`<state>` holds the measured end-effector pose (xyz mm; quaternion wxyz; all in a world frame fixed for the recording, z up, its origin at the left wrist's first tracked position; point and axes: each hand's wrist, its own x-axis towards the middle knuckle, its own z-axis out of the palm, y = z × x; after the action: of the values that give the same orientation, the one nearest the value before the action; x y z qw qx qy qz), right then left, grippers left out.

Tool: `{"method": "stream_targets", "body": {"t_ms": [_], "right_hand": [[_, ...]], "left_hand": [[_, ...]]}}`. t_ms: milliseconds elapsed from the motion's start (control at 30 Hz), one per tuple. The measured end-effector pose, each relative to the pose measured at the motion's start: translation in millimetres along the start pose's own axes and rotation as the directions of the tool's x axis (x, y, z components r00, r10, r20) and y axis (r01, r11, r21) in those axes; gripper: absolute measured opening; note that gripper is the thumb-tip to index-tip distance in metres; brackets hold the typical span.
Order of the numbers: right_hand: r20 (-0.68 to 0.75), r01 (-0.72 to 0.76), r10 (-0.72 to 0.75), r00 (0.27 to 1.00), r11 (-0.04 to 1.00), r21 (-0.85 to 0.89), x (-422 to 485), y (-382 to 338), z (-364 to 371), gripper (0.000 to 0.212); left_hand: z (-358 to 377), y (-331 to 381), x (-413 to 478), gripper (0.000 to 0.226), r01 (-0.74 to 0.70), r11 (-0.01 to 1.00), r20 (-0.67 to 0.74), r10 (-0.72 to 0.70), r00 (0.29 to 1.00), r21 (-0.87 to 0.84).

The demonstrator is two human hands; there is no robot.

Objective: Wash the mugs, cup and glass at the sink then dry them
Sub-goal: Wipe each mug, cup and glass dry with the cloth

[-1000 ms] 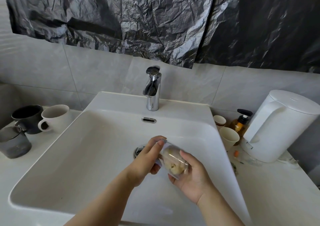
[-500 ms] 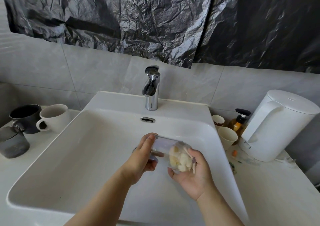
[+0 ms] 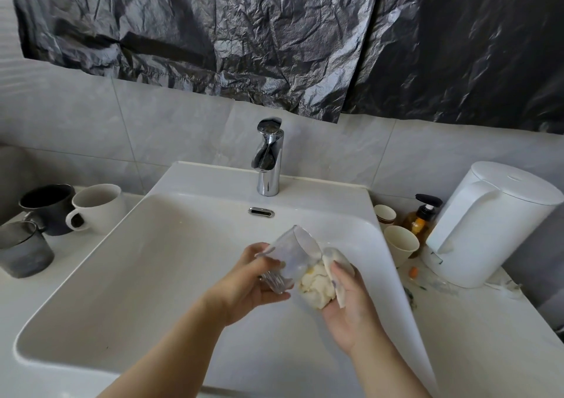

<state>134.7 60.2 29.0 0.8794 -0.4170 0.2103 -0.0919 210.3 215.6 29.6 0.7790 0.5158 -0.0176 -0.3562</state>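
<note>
The left hand (image 3: 244, 287) and right hand (image 3: 351, 309) meet over the sink (image 3: 152, 260), toward its 3 o'clock side. The left hand grips a clear glass (image 3: 290, 257) low down, fingers (image 3: 268, 261) curled round its thick base, thumb underneath. The glass is tilted, its mouth pointing to 1 o'clock, and it is held in the air, clear of the basin. At 4 o'clock of the glass the right hand holds a bunched pale cloth (image 3: 317, 281), fingers (image 3: 338, 271) folded over it. The cloth touches the side of the glass near the base; whether any of it reaches inside, I cannot tell.

A chrome tap (image 3: 268, 162) stands at 12 o'clock of the sink, with no water running from it, and an overflow slot (image 3: 261, 212) is set in the basin wall just below.

On the table (image 3: 473, 336) at 9 o'clock of the sink stand three vessels close together, all upright: a black mug (image 3: 50, 205) at the back, a white mug (image 3: 97, 208) touching it on the sink side, and a grey cup (image 3: 23, 249) nearest the viewer.

At 3 o'clock of the sink stand a paper cup (image 3: 399, 245), a smaller cup (image 3: 385, 216) behind it, an amber pump bottle (image 3: 419, 220) and a white kettle (image 3: 494, 223). Crumpled black plastic sheet (image 3: 274, 31) hangs on the wall above the grey tiles (image 3: 171, 129).
</note>
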Motion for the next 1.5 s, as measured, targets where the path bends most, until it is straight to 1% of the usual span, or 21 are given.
{"method": "stream_targets", "body": {"t_ms": [67, 100, 167, 233, 333, 400, 467, 600, 667, 733, 800, 867, 1033, 1167, 1267, 1333, 1433, 1500], "right_hand": [[0.005, 0.035, -0.035, 0.999, 0.999, -0.015, 0.3, 1.2, -1.4, 0.039], [0.000, 0.052, -0.052, 0.999, 0.998, -0.040, 0.2, 2.1, -2.9, 0.036], [-0.005, 0.080, -0.081, 0.997, 0.991, -0.111, -0.6, 2.6, -4.5, 0.027], [-0.004, 0.102, -0.104, 0.995, 0.979, -0.175, -4.1, 2.7, -0.8, 0.024], [0.002, 0.143, -0.148, 0.989, 0.953, -0.266, -8.9, 4.4, 6.0, 0.026], [0.003, 0.152, -0.159, 0.987, 0.938, -0.312, -12.6, 8.0, 10.0, 0.026], [-0.007, 0.151, -0.163, 0.987, 0.931, -0.333, -16.5, 11.7, 14.5, 0.023], [-0.038, 0.130, -0.160, 0.986, 0.901, -0.414, -20.5, 17.3, 28.2, 0.018], [-0.026, 0.105, -0.139, 0.990, 0.848, -0.519, -20.6, 21.8, 39.6, 0.016], [-0.027, 0.081, -0.120, 0.992, 0.802, -0.591, -19.8, 29.4, 55.6, 0.013], [-0.036, 0.074, -0.118, 0.992, 0.804, -0.590, -18.4, 39.9, 77.7, 0.010], [-0.023, 0.083, -0.116, 0.993, 0.820, -0.567, -18.9, 52.5, 107.5, 0.010], [0.041, 0.109, -0.103, 0.994, 0.853, -0.511, -26.8, 92.4, 186.1, 0.010], [0.058, 0.121, -0.107, 0.993, 0.854, -0.506, -31.9, 127.3, 237.1, 0.011], [0.074, 0.125, -0.101, 0.992, 0.853, -0.507, -35.5, 153.5, 272.9, 0.011], [0.073, 0.120, -0.096, 0.993, 0.845, -0.520, -34.8, 169.8, 293.8, 0.014], [0.059, 0.113, -0.096, 0.994, 0.832, -0.543, -29.6, 192.2, 318.7, 0.012], [0.042, 0.096, -0.087, 0.995, 0.822, -0.561, -25.5, 204.4, 330.1, 0.011]], "left_hand": [[-0.6, -1.8, -1.8, 0.073, 0.029, 0.985, 0.027, -0.034, 0.999, 0.167], [-0.6, -2.8, -2.4, 0.078, 0.034, 0.964, 0.027, -0.043, 0.999, 0.262], [0.8, -4.5, -3.8, 0.077, 0.021, 0.924, 0.042, -0.040, 0.998, 0.382], [3.6, -5.4, -6.3, 0.070, -0.012, 0.916, 0.071, -0.018, 0.997, 0.401], [4.7, -3.4, -9.4, 0.060, -0.128, 0.894, 0.118, 0.085, 0.989, 0.428], [4.5, -2.4, -10.8, 0.058, -0.171, 0.888, 0.095, 0.144, 0.985, 0.426], [2.6, -1.2, -10.6, 0.062, -0.196, 0.885, 0.045, 0.195, 0.980, 0.422], [-7.4, 3.7, -17.2, 0.070, -0.248, 0.875, 0.029, 0.260, 0.965, 0.416], [-19.0, 10.6, -24.9, 0.070, -0.278, 0.865, -0.004, 0.308, 0.951, 0.418], [-36.4, 22.2, -32.6, 0.077, -0.292, 0.870, -0.062, 0.342, 0.937, 0.398], [-57.6, 38.7, -42.5, 0.083, -0.313, 0.869, -0.093, 0.374, 0.923, 0.383], [-80.3, 56.7, -55.4, 0.084, -0.343, 0.848, -0.101, 0.414, 0.905, 0.405], [-138.3, 96.4, -94.2, 0.065, -0.412, 0.795, -0.141, 0.516, 0.845, 0.444], [-190.3, 118.6, -122.0, 0.074, -0.421, 0.787, -0.195, 0.547, 0.814, 0.451], [-227.8, 131.7, -141.7, 0.074, -0.406, 0.755, -0.234, 0.579, 0.781, 0.515], [-252.0, 137.9, -151.8, 0.074, -0.386, 0.745, -0.246, 0.582, 0.775, 0.544], [-290.3, 141.2, -157.3, 0.088, -0.306, 0.731, -0.284, 0.562, 0.777, 0.610], [-309.6, 140.2, -157.1, 0.092, -0.238, 0.699, -0.291, 0.549, 0.784, 0.674]]}}
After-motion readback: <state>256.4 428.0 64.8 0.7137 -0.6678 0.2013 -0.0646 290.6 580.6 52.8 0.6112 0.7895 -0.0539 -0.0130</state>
